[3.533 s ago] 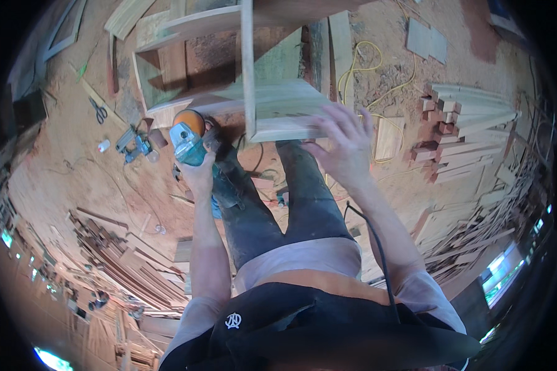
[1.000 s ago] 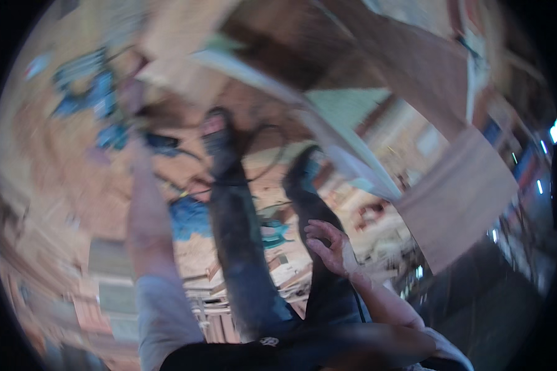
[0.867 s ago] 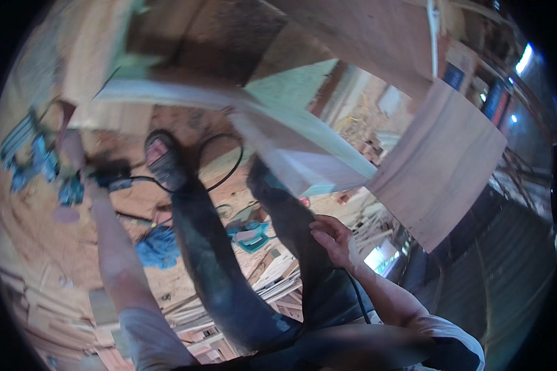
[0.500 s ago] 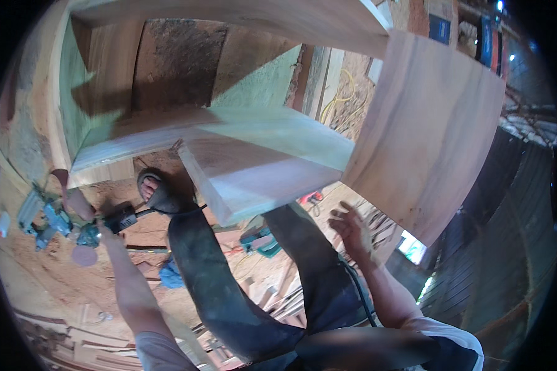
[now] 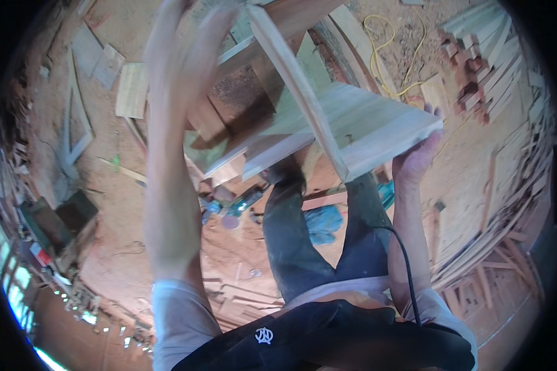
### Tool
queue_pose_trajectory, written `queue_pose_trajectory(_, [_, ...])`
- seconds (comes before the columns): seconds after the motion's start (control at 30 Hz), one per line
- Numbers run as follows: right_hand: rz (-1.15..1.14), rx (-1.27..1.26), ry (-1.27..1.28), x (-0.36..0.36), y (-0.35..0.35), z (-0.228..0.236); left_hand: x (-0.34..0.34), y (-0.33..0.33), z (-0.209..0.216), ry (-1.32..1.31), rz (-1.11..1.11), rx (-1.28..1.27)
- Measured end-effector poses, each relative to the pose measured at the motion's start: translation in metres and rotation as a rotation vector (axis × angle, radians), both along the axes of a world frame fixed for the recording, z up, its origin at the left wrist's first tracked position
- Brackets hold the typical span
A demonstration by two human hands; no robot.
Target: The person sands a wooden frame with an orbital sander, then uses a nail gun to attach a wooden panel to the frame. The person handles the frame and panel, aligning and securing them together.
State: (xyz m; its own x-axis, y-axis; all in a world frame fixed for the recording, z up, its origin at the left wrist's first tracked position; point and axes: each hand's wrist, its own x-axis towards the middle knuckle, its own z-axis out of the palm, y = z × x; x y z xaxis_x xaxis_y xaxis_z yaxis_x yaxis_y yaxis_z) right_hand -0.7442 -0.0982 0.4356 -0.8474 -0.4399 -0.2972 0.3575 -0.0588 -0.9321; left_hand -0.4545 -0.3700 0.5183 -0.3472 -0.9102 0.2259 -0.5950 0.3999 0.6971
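A wooden cabinet-like frame of pale boards (image 5: 291, 80) stands before me. My right hand (image 5: 418, 159) wraps round the near right corner of its flat wooden panel (image 5: 384, 123), fingers at the edge. My left hand (image 5: 207, 52) is raised beside the frame's far left part, smeared by motion, so its fingers cannot be read. Below the frame, a teal power tool (image 5: 249, 199) with a pink sanding disc (image 5: 230, 221) lies on the ground by my leg.
A blue plastic bag (image 5: 323, 224) lies between my legs. A yellow cord (image 5: 377, 62) runs across the ground beyond the frame. Stacked timber (image 5: 489, 68) lies far right. Wood strips (image 5: 247, 303) are strewn near me; a dark box (image 5: 77, 213) stands at left.
My left hand has let go of the sander and swung up to the frame. My right hand has taken hold of the panel's corner. The view has shifted, and the frame appears turned.
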Motion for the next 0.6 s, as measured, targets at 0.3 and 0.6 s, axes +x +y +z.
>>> queue_pose_trajectory(0.3, [0.104,-0.139,0.184,-0.021,-0.029,-0.014,-0.127,-0.073,-0.009,-0.477,-0.546,0.043])
queue_pose_trajectory(0.6, [0.256,-0.035,0.228,-0.039,-0.015,-0.03,-0.125,-0.071,0.0,-0.54,-0.53,0.148])
